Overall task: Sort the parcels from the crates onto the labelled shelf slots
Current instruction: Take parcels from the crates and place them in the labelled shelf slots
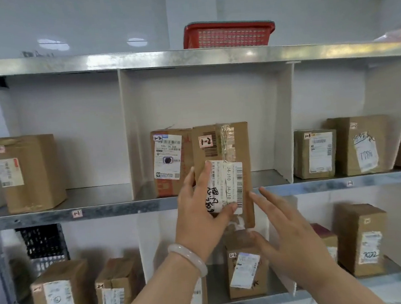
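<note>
Fingers (205,175) of the left hand (200,219) are clamped on a brown parcel (220,147): they run up its left edge while the thumb presses across the white label on its front. A pale bracelet (188,258) sits on that wrist. The right hand (298,245) is just beside the parcel's lower right edge, its fingers (270,201) straight, spread apart and holding nothing; whether the tips touch the cardboard cannot be told.

The parcel stands upright at the front of the middle slot of the shelf (127,209), its lower end below the shelf's front edge. It bears a small handwritten "1-2" tag. It is close against a second box (171,161) in the same slot. A red basket (228,34) rests on the top board.
</note>
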`<state>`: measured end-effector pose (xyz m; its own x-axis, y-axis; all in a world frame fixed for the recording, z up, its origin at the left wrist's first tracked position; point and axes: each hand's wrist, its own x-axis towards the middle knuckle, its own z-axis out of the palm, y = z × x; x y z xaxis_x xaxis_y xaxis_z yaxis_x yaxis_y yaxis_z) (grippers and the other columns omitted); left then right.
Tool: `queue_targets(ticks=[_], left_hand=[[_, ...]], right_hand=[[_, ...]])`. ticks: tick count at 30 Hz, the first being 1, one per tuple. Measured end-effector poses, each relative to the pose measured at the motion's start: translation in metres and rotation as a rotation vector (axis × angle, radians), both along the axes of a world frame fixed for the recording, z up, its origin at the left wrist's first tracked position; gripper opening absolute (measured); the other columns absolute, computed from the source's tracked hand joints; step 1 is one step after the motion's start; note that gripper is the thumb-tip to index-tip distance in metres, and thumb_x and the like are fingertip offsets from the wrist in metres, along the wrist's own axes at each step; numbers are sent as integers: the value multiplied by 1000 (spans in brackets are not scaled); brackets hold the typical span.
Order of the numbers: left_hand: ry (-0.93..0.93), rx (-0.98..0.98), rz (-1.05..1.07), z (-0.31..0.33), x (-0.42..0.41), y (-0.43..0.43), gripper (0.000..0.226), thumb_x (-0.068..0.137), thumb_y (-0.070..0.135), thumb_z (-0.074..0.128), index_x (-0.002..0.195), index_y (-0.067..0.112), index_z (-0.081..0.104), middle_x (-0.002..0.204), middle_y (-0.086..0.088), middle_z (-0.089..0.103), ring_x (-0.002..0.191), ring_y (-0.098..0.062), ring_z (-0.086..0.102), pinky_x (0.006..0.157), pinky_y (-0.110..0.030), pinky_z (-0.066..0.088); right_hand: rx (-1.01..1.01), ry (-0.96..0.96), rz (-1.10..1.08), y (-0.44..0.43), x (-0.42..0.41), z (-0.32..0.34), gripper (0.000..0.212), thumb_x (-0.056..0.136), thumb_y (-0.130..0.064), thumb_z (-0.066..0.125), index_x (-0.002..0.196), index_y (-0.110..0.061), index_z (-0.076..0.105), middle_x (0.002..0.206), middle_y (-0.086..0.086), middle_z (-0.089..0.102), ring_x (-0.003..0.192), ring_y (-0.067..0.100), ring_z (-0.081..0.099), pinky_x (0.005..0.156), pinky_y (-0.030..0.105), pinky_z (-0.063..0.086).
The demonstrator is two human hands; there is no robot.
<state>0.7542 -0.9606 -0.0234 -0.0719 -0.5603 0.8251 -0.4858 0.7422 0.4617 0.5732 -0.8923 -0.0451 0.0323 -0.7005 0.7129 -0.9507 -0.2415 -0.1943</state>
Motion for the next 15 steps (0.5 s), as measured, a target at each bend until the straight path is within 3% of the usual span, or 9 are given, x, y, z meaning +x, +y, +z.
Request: queue_targets(ticks=[3, 5, 8, 12, 15], left_hand=[[-4, 1, -2, 9, -29, -26, 104, 77, 39, 81, 143, 66, 6, 153, 20, 18, 142, -12, 21, 107, -24, 26], [-14, -12, -5, 15, -47, -45, 104, 77, 38, 81, 144, 65, 7, 151, 22, 20, 139, -11, 22, 106, -23, 25], [-9, -10, 23, 23, -72, -75, 103, 77, 37, 82, 146, 63, 9, 150, 16, 25, 138, -15, 27, 112, -33, 30], [-33, 9, 43, 25, -98, -115, 102, 78, 37, 80, 150, 56, 10, 150, 7, 29, 138, -22, 33, 113, -47, 39], [-39, 12, 41, 20, -114, -139, 102, 79, 31, 81, 152, 50, 13, 151, 2, 30, 138, -21, 34, 111, -46, 40]], right_hand=[[-9, 21, -35, -21, -24, 1, 74, 81, -70, 45, 143, -59, 5, 146, -43, -16, 127, -23, -20, 97, 30, 20], [-10, 21, 19, -38, -44, 2, 72, 80, -71, 39, 140, -64, 0, 142, -47, -18, 130, -19, -4, 102, 29, 20], [11, 54, 81, -62, -72, 5, 71, 84, -67, 41, 137, -67, -6, 139, -47, -20, 139, -2, 4, 107, 24, 6], [37, 65, 92, -91, -104, 9, 68, 88, -61, 44, 135, -68, -5, 142, -42, -14, 142, 0, 5, 108, 15, -2], [57, 65, 124, -112, -123, 6, 66, 90, -59, 43, 137, -67, -3, 145, -40, -13, 143, 2, 6, 107, 11, -4]])
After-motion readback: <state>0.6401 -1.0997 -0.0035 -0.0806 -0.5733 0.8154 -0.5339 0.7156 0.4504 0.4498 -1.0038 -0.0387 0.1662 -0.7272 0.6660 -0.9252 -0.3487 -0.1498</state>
